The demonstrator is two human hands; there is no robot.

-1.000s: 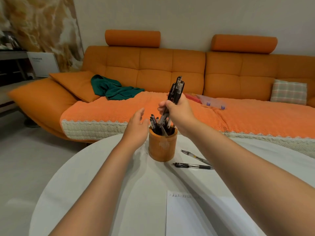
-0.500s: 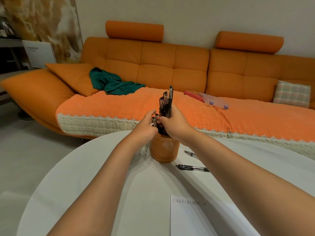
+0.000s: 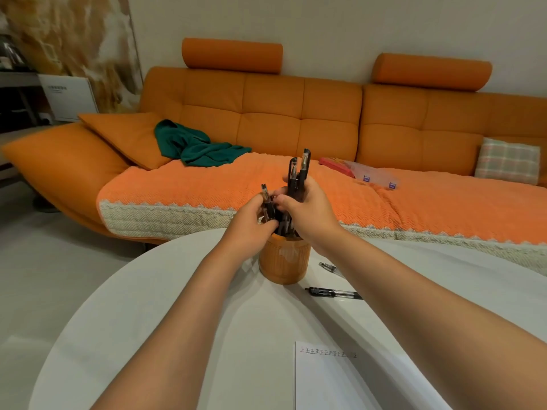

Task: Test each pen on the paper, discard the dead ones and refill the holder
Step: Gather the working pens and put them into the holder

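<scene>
Right hand (image 3: 307, 210) is gripping a bundle of black clear-capped pens (image 3: 298, 173) with curled fingers, directly above the mouth of the round orange-brown wooden holder (image 3: 284, 260), which is standing on the round white table (image 3: 148, 321). Left hand (image 3: 251, 224) is closing round a single black pen (image 3: 266, 201) at the holder's left rim. Two loose black pens (image 3: 333, 292) are lying just right of the holder; the white sheet of paper (image 3: 325, 383), marked along its top, is lying nearer the viewer.
</scene>
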